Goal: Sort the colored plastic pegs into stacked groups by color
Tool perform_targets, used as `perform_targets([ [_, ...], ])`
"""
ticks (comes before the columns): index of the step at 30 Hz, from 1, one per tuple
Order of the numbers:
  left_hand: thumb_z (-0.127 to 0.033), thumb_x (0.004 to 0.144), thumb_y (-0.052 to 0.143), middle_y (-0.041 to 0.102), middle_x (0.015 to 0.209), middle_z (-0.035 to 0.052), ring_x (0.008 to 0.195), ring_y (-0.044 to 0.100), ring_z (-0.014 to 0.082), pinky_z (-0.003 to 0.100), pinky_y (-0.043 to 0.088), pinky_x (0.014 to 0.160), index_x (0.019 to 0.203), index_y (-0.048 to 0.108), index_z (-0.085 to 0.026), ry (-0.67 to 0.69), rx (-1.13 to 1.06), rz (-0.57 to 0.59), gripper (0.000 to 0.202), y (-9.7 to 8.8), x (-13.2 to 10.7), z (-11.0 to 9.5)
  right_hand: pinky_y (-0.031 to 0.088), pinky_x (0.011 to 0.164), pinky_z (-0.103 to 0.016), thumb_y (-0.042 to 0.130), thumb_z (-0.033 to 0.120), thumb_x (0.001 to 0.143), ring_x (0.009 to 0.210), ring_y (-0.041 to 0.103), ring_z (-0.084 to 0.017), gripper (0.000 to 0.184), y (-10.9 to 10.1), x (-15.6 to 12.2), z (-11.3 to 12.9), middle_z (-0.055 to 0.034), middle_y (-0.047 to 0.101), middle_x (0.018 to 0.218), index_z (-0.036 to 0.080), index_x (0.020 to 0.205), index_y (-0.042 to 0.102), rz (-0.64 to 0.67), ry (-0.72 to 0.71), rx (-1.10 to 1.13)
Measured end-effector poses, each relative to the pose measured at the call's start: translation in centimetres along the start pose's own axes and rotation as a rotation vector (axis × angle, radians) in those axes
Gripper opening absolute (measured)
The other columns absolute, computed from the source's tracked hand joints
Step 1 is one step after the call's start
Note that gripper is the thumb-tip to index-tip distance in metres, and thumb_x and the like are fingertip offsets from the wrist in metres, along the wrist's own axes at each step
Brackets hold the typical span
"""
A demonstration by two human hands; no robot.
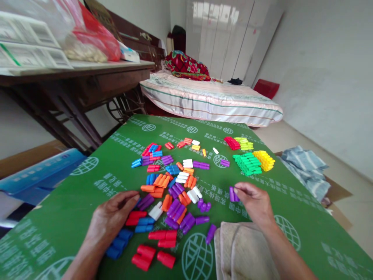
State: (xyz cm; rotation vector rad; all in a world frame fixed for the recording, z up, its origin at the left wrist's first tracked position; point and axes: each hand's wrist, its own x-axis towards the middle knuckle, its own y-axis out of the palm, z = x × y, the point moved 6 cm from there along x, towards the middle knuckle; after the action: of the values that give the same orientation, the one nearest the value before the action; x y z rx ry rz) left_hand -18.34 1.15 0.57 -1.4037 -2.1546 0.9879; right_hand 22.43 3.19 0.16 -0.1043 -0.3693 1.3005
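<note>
A green board (96, 182) carries a scatter of small plastic caps in red, blue, orange, purple and white (171, 186). My right hand (255, 202) pinches a pair of purple caps (232, 194) just above the board, right of the scatter. My left hand (112, 217) rests on the board at the scatter's left edge, fingers curled beside purple caps (145, 201) and over red and blue ones (136, 219). Sorted stacks sit at the far right: red (232, 142), lime (244, 143), green (247, 163) and yellow (264, 160).
A folded beige towel (241, 251) lies on the board's near edge under my right forearm. A dark wooden table (72, 81) with bags and boxes stands at the left, a bed (210, 99) behind. A blue box (37, 175) lies left, cloth (305, 165) on the floor right.
</note>
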Motion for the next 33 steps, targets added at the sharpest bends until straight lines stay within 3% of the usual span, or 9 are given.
perform_targets([
  [4, -0.061, 0.055, 0.052, 0.074, 0.092, -0.0005, 0.091, 0.066, 0.0222, 0.026, 0.050, 0.079, 0.090, 0.070, -0.024, 0.017, -0.012, -0.013, 0.054, -0.1, -0.1, 0.1, 0.047, 0.054, -0.027, 0.070, 0.039, 0.062, 0.054, 0.057, -0.014, 0.023, -2.4, 1.1, -3.7, -0.0011, 0.066, 0.061, 0.017, 0.069, 0.069, -0.109, 0.142, 0.002],
  [10, -0.055, 0.059, 0.055, 0.075, 0.088, -0.0020, 0.086, 0.068, 0.0213, 0.025, 0.051, 0.075, 0.088, 0.071, -0.024, 0.047, 0.013, -0.042, 0.045, -0.2, 0.0, -0.2, 0.044, 0.049, -0.027, 0.064, 0.041, 0.066, 0.050, 0.057, -0.016, 0.025, -3.4, 1.1, -5.4, -0.0016, 0.064, 0.055, 0.017, 0.070, 0.069, -0.089, 0.268, -0.156],
  [15, -0.053, 0.061, 0.056, 0.075, 0.084, -0.0026, 0.081, 0.067, 0.0207, 0.026, 0.051, 0.072, 0.086, 0.071, -0.025, 0.066, 0.016, -0.066, 0.041, -0.3, -0.1, -0.6, 0.046, 0.055, -0.030, 0.057, 0.044, 0.071, 0.053, 0.061, -0.017, 0.028, -4.3, 1.0, -5.5, -0.0028, 0.068, 0.064, 0.020, 0.075, 0.070, -0.047, 0.204, -0.327],
  [20, -0.053, 0.060, 0.056, 0.074, 0.085, 0.0003, 0.082, 0.066, 0.0209, 0.026, 0.051, 0.072, 0.088, 0.071, -0.020, 0.046, -0.016, -0.044, 0.046, -0.2, -0.4, -0.7, 0.048, 0.071, -0.034, 0.052, 0.041, 0.076, 0.072, 0.065, -0.021, 0.028, -4.7, 0.3, -4.1, -0.0056, 0.072, 0.083, 0.021, 0.083, 0.070, -0.052, 0.021, -0.528],
  [24, -0.052, 0.062, 0.057, 0.074, 0.084, 0.0008, 0.078, 0.066, 0.0191, 0.024, 0.051, 0.069, 0.090, 0.070, -0.019, 0.060, -0.034, -0.038, 0.046, 0.1, -0.5, -0.6, 0.047, 0.072, -0.032, 0.048, 0.037, 0.082, 0.074, 0.063, -0.019, 0.026, -2.8, -0.8, -1.7, -0.0049, 0.069, 0.087, 0.022, 0.085, 0.069, 0.046, -0.123, -0.633],
  [29, -0.050, 0.064, 0.058, 0.074, 0.080, 0.0002, 0.074, 0.066, 0.0182, 0.023, 0.051, 0.066, 0.088, 0.070, -0.020, 0.076, -0.065, -0.063, 0.040, 0.2, -0.5, -0.2, 0.048, 0.070, -0.027, 0.051, 0.028, 0.083, 0.078, 0.063, -0.016, 0.022, 2.5, -2.7, 2.1, -0.0027, 0.068, 0.090, 0.024, 0.096, 0.068, 0.350, -0.256, -0.501],
  [33, -0.048, 0.065, 0.058, 0.074, 0.081, 0.0006, 0.073, 0.066, 0.0178, 0.023, 0.052, 0.066, 0.088, 0.070, -0.019, 0.085, -0.106, -0.060, 0.039, 0.4, -0.7, -0.1, 0.047, 0.075, -0.027, 0.054, 0.021, 0.081, 0.086, 0.062, -0.016, 0.027, 6.5, -3.8, 4.2, -0.0028, 0.067, 0.100, 0.024, 0.106, 0.065, 0.514, -0.298, -0.474],
])
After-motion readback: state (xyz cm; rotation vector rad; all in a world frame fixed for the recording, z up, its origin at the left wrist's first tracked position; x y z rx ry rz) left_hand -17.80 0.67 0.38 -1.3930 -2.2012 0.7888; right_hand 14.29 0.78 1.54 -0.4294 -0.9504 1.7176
